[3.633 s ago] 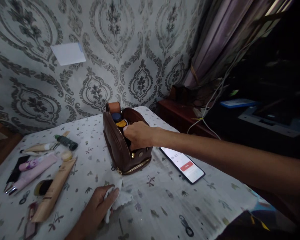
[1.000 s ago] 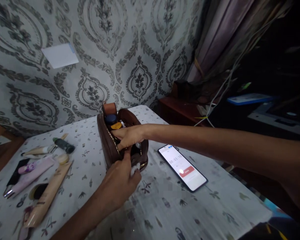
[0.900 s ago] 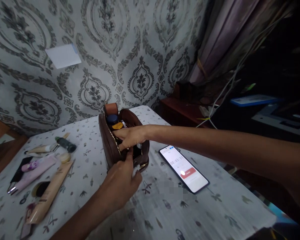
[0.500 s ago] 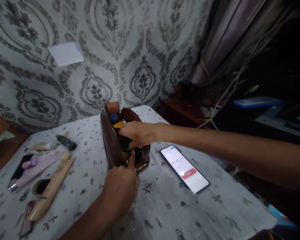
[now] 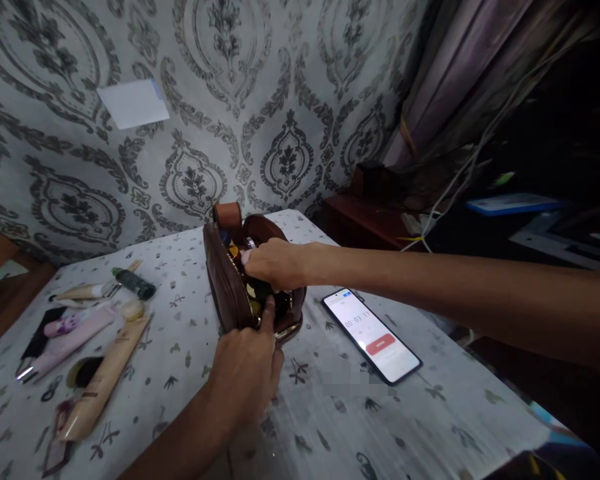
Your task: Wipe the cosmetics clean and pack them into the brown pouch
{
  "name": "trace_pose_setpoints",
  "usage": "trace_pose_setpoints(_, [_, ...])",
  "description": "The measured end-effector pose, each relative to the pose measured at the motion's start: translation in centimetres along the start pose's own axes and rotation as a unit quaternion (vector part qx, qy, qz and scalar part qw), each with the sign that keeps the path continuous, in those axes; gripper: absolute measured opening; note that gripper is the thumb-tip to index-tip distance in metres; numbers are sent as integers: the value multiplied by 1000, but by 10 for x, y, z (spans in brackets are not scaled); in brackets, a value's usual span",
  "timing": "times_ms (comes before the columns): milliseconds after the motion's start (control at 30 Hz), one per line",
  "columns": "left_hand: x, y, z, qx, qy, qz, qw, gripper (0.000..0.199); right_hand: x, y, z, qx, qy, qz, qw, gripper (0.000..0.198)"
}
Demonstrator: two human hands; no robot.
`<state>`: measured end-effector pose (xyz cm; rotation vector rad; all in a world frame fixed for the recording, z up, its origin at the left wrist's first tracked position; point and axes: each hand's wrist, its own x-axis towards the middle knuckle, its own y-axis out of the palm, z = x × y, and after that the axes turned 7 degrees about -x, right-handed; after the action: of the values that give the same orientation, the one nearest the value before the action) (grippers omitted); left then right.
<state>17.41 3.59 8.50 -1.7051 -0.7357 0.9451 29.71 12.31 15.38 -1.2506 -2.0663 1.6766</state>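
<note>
Inside brown pouch (image 5: pixel 230 293), right hand (image 5: pixel 273 263) fingertips hidden; contents unclear.

1 brown pouch (image 5: pixel 230 293), 1 phone (image 5: pixel 373 335), 2 hands: left (image 5: pixel 245 373) & right (image 5: pixel 275 263). Approx 7 cosmetic tubes/items (image 5: pixel 80 347) at bench (image 5: pixel 330 427) left. 1 white paper (image 5: pixel 133 103) on wall.

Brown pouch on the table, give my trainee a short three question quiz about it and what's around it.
1. True or false: the brown pouch is zipped shut.
2. Which hand reaches into the pouch's top opening: the left hand or the right hand?
3. What lies on the table just right of the pouch?
   A. a phone
   B. a mug
   C. a book

Key: 1 false; 2 the right hand; 3 A.
</note>
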Motion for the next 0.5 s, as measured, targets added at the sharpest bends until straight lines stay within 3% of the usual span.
trace_pose_setpoints(333, [-6,-2,7,-60,19,-14,998,68,-21,-9,-8,74,4,-2,997,39])
trace_pose_setpoints(500, [-19,13,27,-104,74,-111,986,63,-14,-4,-29,104,30,-91,990,19])
